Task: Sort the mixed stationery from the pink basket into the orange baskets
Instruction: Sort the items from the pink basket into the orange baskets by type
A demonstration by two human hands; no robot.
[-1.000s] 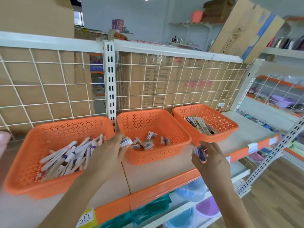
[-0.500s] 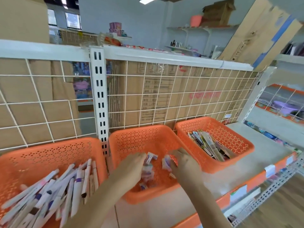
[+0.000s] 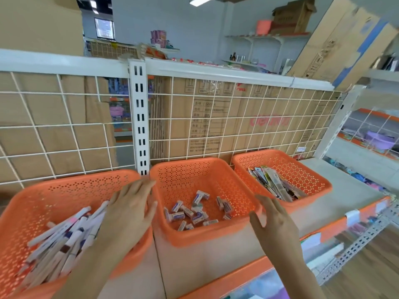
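Three orange baskets stand in a row on the shelf. The left basket (image 3: 64, 186) holds several white pens (image 3: 64, 238). Small wrapped erasers (image 3: 192, 210) lie loose in the middle basket (image 3: 207, 238). The right basket (image 3: 302, 169) holds flat packaged items (image 3: 272, 184). My left hand (image 3: 129, 212) hovers open over the gap between the left and middle baskets, holding nothing. My right hand (image 3: 274, 225) is open and empty, just right of the middle basket's front corner. The pink basket is out of view.
A white wire grid (image 3: 216, 126) backs the shelf, with cardboard boxes behind it. A white upright post (image 3: 139, 117) stands between the left and middle baskets. The orange shelf edge (image 3: 332, 229) runs along the front right, with lower shelves beneath.
Both hands reached into the middle basket, let go of the erasers they held, and have drawn back out, open and empty. The camera has moved closer.
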